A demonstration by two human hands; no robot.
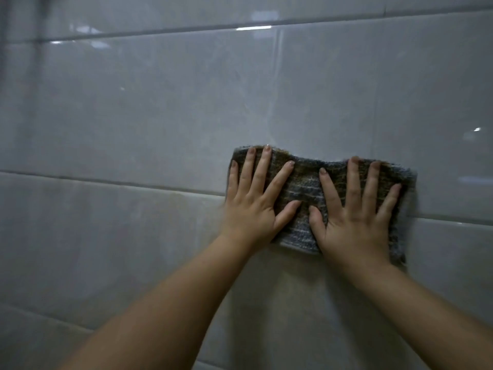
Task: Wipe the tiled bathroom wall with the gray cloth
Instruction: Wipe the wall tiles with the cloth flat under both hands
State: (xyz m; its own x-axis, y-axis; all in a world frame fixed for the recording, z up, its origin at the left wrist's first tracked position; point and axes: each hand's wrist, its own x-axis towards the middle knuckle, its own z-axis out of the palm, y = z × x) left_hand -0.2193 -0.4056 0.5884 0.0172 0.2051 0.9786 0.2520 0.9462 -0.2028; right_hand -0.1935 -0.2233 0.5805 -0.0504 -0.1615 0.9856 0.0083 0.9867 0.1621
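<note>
Gray cloth [306, 185] lies flat on tiled wall [160, 116], right of center, across a grout line. L hand [256, 206] & R hand [354, 220] press it side by side, fingers straight & spread, gripping nothing.

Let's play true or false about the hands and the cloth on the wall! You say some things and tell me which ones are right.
1. The left hand and the right hand both press flat on the gray cloth. True.
2. The gray cloth is scrunched into a ball in one fist. False: it is spread out on the tiled wall under straight fingers.
3. The gray cloth covers part of a grout line between tiles. True.
4. The tiled wall is bright red. False: it is pale gray and shiny.
</note>
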